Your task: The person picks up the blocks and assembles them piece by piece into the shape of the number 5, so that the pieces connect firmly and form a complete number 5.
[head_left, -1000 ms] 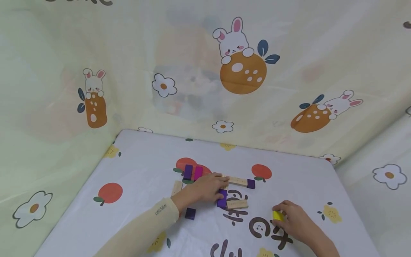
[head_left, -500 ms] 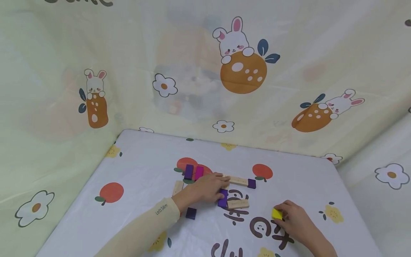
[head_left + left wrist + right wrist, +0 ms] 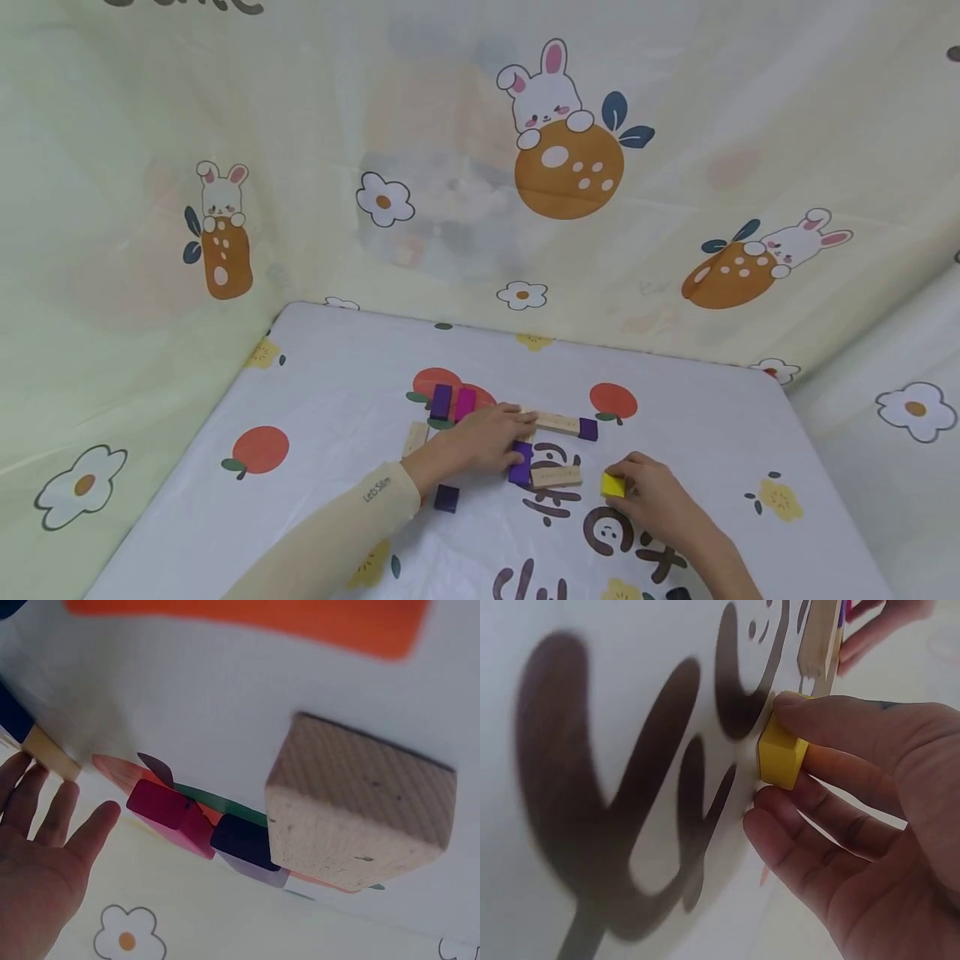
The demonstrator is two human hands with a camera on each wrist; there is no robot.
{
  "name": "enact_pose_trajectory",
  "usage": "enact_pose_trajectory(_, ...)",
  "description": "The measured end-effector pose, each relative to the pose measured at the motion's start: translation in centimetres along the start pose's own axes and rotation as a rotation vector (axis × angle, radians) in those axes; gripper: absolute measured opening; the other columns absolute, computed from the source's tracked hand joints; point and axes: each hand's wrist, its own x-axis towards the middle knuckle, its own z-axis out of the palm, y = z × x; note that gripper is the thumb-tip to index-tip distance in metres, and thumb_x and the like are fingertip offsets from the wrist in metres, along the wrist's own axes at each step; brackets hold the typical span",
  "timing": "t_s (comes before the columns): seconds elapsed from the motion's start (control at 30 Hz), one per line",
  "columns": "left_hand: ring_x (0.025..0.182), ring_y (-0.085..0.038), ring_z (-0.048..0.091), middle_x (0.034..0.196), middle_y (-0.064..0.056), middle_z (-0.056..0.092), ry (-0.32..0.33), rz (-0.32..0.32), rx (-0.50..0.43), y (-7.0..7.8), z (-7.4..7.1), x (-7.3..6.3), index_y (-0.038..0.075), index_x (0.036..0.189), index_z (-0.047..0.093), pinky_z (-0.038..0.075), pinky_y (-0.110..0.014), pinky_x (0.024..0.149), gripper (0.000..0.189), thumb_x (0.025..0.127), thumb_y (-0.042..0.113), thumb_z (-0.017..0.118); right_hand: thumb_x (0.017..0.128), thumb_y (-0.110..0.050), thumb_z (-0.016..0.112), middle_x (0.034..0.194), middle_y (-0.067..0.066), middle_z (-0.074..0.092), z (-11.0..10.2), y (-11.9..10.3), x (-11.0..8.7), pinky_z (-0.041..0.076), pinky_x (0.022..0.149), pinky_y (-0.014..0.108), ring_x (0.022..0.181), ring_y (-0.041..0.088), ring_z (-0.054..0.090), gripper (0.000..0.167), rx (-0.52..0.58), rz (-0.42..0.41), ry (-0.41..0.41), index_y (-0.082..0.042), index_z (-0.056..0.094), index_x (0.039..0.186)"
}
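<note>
My right hand [image 3: 663,500] pinches a small yellow block [image 3: 612,485] between thumb and fingers, close to the tabletop. In the right wrist view the thumb presses one side of the yellow block [image 3: 781,757]. My left hand [image 3: 486,437] rests on the blocks at the middle, fingers extended over a plain wooden block and thumb at a purple block [image 3: 520,463]. A long wooden block [image 3: 557,423] runs right from those fingers to a dark purple block [image 3: 588,429]. Another wooden block [image 3: 556,477] lies right of the purple one, left of the yellow block.
Behind my left forearm lie a purple block [image 3: 441,402] and a magenta block [image 3: 465,404]. A wooden block [image 3: 415,437] is partly hidden by that arm. A dark purple block [image 3: 446,499] sits in front of it. Printed cloth walls [image 3: 450,267] enclose the table's back and sides.
My right hand has carried the yellow block left and slightly away from me, nearer the wooden block, after turning it a little. The left hand stays where it was.
</note>
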Motion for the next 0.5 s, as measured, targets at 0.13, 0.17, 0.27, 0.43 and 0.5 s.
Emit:
enact_pose_trajectory(0.13,0.160,-0.020,0.039,0.171,0.010,0.040,-0.001,0.002,-0.004,0.1,-0.1,-0.1,0.021,0.159,0.050,0.036,-0.037,0.130,0.060,0.104,0.039,0.066,0.080,-0.015,0.092,0.099,0.001,0.068,0.2,-0.8,0.4,0.059,0.074,0.027,0.085,0.012,0.059,0.036,0.018,-0.030,-0.007,-0.006,0.079,0.112)
enact_pose_trajectory(0.17,0.160,-0.020,0.039,0.171,0.009,0.040,-0.001,0.004,-0.006,0.1,-0.2,-0.1,0.021,0.159,0.051,0.036,-0.037,0.130,0.060,0.104,0.038,0.066,0.080,-0.015,0.092,0.099,0.001,0.068,0.3,-0.9,0.5,0.059,0.074,0.027,0.085,0.011,0.059,0.036,0.018,-0.036,-0.008,-0.006,0.079,0.112)
enact_pose_trajectory(0.27,0.159,-0.021,0.039,0.170,0.008,0.041,0.000,0.007,-0.015,0.2,-0.4,-0.3,0.020,0.158,0.051,0.036,-0.037,0.130,0.059,0.104,0.038,0.067,0.079,-0.015,0.093,0.100,0.001,0.069,0.5,-1.2,0.7,0.060,0.075,0.027,0.085,0.012,0.059,0.037,0.008,-0.050,-0.001,-0.006,0.079,0.112)
enact_pose_trajectory(0.43,0.159,-0.021,0.040,0.170,0.007,0.042,0.006,0.008,-0.015,0.2,-0.6,-0.4,0.019,0.158,0.052,0.036,-0.036,0.130,0.059,0.104,0.038,0.067,0.078,-0.015,0.093,0.101,0.002,0.070,0.6,-1.6,0.9,0.061,0.078,0.028,0.086,0.012,0.059,0.038,-0.001,-0.067,0.011,-0.006,0.079,0.113)
enact_pose_trajectory(0.5,0.159,-0.021,0.040,0.170,0.007,0.042,0.006,0.009,-0.015,0.2,-0.6,-0.4,0.019,0.158,0.051,0.036,-0.036,0.130,0.059,0.104,0.038,0.066,0.079,-0.015,0.093,0.101,0.002,0.070,0.7,-1.7,1.0,0.061,0.078,0.028,0.086,0.011,0.059,0.038,0.000,-0.066,0.007,-0.006,0.079,0.113)
